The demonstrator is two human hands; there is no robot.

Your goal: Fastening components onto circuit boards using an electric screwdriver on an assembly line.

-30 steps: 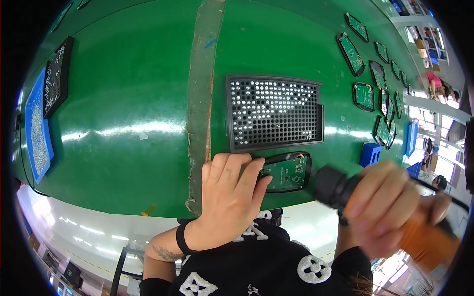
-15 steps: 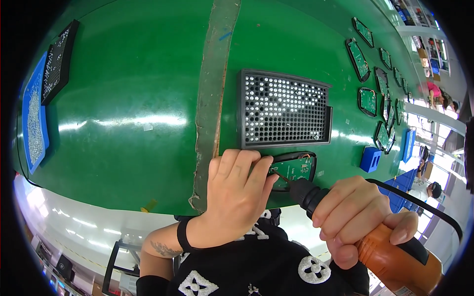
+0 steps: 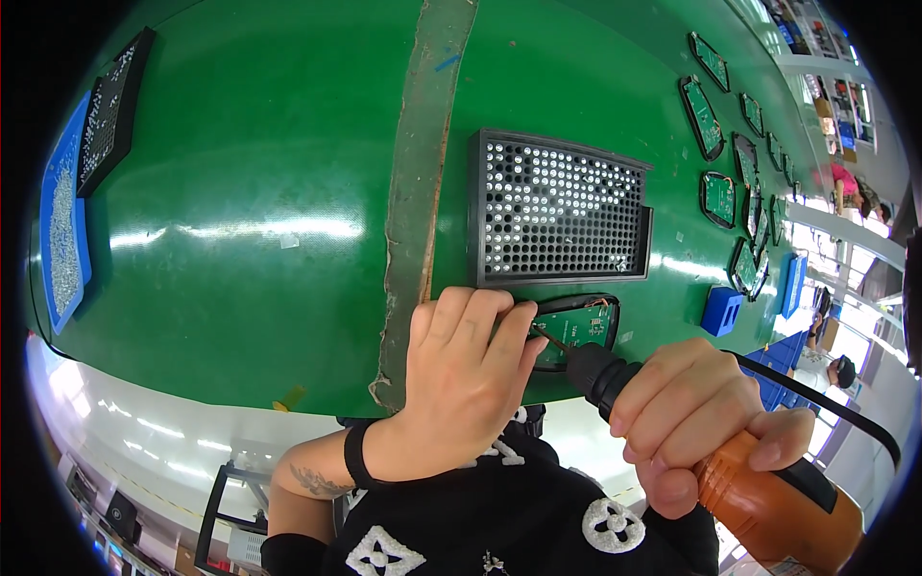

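My right hand (image 3: 696,413) is wrapped around an orange and black electric screwdriver (image 3: 768,494), its cable running off to the right. The thin bit reaches down to the left part of a green circuit board (image 3: 591,324) in a black housing. Around that housing's left end my left hand (image 3: 466,370) is closed, thumb and forefinger beside the bit tip; whether a screw sits under the tip is hidden by the fingers. Just beyond the board stands a black screw tray (image 3: 476,211) with rows of holes, many filled with silvery screws.
Several more boards in black housings (image 3: 718,198) lie along the right side, with a blue slotted block (image 3: 722,310) near them. At the far left, a blue tray (image 3: 71,134) of loose screws touches another black holed tray (image 3: 123,125). A worn strip (image 3: 408,211) crosses the green table (image 3: 250,317).
The whole view has shifted slightly. Both hands keep their grips, and the bit stays at the same part of the board.
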